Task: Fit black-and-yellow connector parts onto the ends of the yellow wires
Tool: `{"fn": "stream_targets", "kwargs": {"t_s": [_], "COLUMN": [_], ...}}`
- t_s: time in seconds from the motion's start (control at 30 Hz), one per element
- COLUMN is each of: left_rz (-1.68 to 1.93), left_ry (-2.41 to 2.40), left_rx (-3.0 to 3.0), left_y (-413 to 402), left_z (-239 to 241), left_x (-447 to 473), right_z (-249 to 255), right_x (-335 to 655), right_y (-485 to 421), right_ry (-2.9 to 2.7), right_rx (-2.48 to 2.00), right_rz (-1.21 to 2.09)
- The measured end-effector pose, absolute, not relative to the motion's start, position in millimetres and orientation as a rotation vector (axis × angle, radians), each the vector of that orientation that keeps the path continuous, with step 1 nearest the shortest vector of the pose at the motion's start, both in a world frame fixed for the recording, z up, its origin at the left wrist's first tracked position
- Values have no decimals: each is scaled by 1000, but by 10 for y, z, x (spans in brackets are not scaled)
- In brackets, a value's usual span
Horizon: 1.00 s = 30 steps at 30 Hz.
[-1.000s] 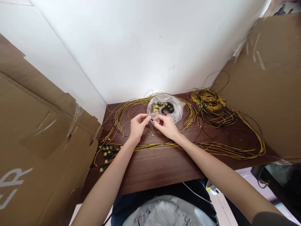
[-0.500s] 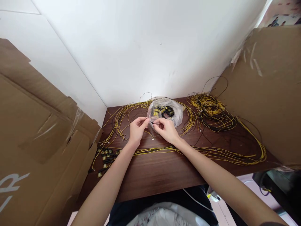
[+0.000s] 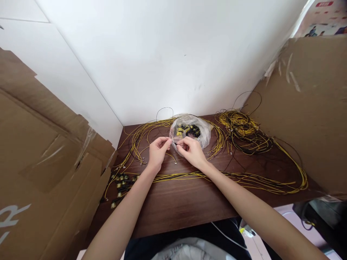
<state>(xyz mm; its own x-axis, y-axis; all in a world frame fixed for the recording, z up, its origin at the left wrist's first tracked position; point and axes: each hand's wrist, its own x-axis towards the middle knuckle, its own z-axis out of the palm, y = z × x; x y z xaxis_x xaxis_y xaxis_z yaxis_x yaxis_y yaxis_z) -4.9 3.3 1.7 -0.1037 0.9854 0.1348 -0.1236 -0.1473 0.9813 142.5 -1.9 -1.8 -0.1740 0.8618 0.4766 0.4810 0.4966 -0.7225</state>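
Observation:
My left hand (image 3: 158,151) and my right hand (image 3: 191,150) meet over the middle of a dark wooden table (image 3: 189,202). Both are pinched shut at the fingertips. Between them sits a small black connector (image 3: 174,143) with a thin yellow wire (image 3: 172,157) hanging from it toward the table. Which hand holds which part is hard to tell. Just behind my fingers stands a clear plastic bag (image 3: 202,135) with several black and yellow connectors inside.
Yellow wire bundles (image 3: 244,178) run across the table, and a tangled coil (image 3: 241,128) lies at the back right. Several finished connectors (image 3: 121,182) lie at the left edge. Cardboard sheets (image 3: 40,159) flank both sides; a white wall stands behind.
My hands stay together in the same pinch. The camera has tilted slightly, so the table sits a little lower in view.

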Motion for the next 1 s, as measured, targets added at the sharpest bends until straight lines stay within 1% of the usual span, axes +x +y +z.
{"fn": "stream_targets", "kwargs": {"t_s": [0.13,0.4,0.6,0.8,1.0], "left_rz": [1332,1505,1356,1453,1328], "left_ry": [1131,1114,1128,1120,1128], "left_rx": [1303,1082,1294,1151,1301], "left_y": [6,40,12,18,15], "left_z": [28,36,39,40,18], "left_x": [-31,-60,-43,-58,-51], "right_z": [-19,-12,-13,-10,-14], "right_x": [1424,1418,1425,1419,1423], "right_y": [-19,-27,-25,-22,-22], "right_ry": [-1830,-1810,-1818,-1814,-1818], "right_rx": [-1140,-1132,-1139,-1130,-1141], "right_rz": [518,528,529,551,543]}}
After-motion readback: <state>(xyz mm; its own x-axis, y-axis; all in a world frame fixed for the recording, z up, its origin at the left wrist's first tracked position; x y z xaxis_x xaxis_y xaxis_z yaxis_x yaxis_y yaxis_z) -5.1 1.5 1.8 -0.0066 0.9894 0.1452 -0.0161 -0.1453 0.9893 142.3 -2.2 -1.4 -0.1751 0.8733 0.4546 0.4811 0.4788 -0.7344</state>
